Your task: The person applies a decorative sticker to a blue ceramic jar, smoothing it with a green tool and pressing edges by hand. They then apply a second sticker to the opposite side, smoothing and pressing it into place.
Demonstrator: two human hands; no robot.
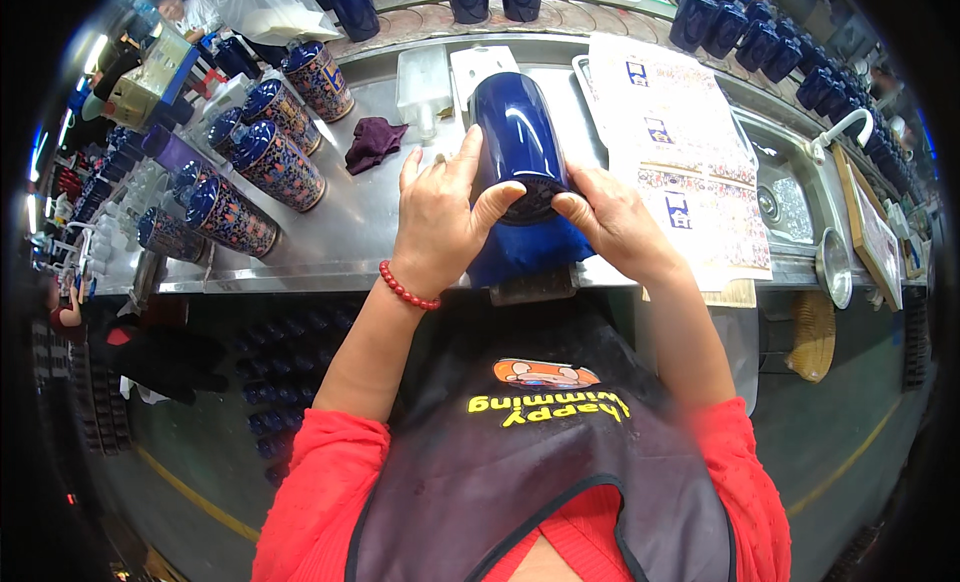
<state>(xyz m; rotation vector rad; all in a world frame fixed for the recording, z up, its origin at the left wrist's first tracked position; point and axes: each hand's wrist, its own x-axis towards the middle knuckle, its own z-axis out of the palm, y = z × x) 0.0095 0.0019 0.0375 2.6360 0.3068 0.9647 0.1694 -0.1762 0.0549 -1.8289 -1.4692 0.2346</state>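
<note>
glossy dark-blue jar [515, 132], lying sideways

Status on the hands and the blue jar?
Left hand and right hand both grip the blue jar, lying on a blue pad. Purple rag alongside, clear.

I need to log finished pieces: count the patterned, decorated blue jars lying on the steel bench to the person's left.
6 patterned blue jars at least: one far back, two behind the middle, one nearer, two at the left edge. More may be hidden there.
</note>
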